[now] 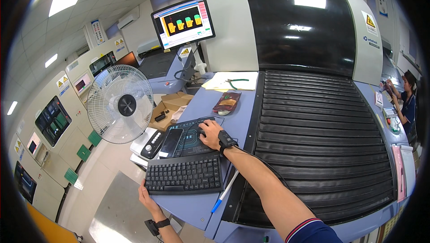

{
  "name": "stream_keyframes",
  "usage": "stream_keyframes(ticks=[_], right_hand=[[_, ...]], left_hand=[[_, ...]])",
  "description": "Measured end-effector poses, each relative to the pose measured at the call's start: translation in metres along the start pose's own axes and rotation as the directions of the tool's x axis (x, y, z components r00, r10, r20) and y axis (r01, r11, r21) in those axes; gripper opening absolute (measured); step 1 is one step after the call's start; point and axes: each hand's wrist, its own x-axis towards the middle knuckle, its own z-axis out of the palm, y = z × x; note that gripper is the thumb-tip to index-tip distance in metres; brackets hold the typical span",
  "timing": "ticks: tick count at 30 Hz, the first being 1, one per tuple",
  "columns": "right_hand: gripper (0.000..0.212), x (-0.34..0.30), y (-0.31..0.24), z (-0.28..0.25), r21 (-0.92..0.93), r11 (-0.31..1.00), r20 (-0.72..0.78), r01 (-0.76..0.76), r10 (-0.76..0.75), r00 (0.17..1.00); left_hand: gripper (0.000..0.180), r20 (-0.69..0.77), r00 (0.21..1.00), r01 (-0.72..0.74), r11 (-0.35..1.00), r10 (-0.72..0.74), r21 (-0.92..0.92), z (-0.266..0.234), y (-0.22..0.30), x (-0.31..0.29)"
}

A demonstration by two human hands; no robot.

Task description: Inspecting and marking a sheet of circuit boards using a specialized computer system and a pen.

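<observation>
My right hand [209, 134] is curled over a dark computer mouse [202, 129] on a patterned dark mouse pad [188, 141]; the palm hides most of the mouse. At the lower left, my left hand [148, 199] grips the near left corner of a black keyboard [183, 176], its fingers partly hidden by that edge. A dark-screened phone [171, 142] lies on the left of the pad, just beyond the keyboard. Beyond the desk, a monitor [183, 23] shows several orange and green shapes on black.
A white fan [126, 104] stands left, near an open cardboard box [172, 108]. Green-handled pliers [237, 81] lie on papers, behind a dark red packet [227, 103]. A blue-capped pen [224, 193] rests beside the keyboard. A large machine with black ribbed cover [322, 144] fills the right; another person [406, 104] sits beyond.
</observation>
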Motion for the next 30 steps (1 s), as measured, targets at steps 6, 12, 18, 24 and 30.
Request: stream_keyframes(ticks=[6, 12, 18, 24, 30], right_hand=[[0.036, -0.0004, -0.0003, 0.0002, -0.033, 0.999, -0.010, -0.008, 0.007, 1.000], [0.034, -0.0009, -0.0030, -0.0029, -0.036, 0.999, -0.028, 0.003, -0.004, 1.000], [0.033, -0.0009, -0.0043, -0.0038, -0.040, 0.999, -0.043, 0.004, -0.006, 0.999], [0.033, -0.0006, -0.0037, -0.0036, -0.042, 0.999, -0.041, 0.016, -0.018, 0.999], [0.037, 0.0006, -0.0027, -0.0035, -0.041, 0.999, 0.014, -0.023, 0.024, 1.000]], left_hand=[[0.045, -0.001, 1.000, -0.008, 1.000, 0.008, 0.019, 0.0002, 0.0002, 0.0005], [0.046, -0.004, 1.000, 0.004, 1.000, -0.004, 0.007, 0.0001, -0.0004, 0.0001], [0.046, -0.005, 1.000, -0.003, 1.000, 0.003, 0.009, -0.0002, -0.0009, 0.0003], [0.046, -0.007, 1.000, 0.002, 1.000, -0.001, 0.008, -0.0001, -0.0012, -0.0005], [0.046, -0.001, 1.000, -0.009, 1.000, 0.009, 0.006, 0.0007, 0.0013, 0.0002]])
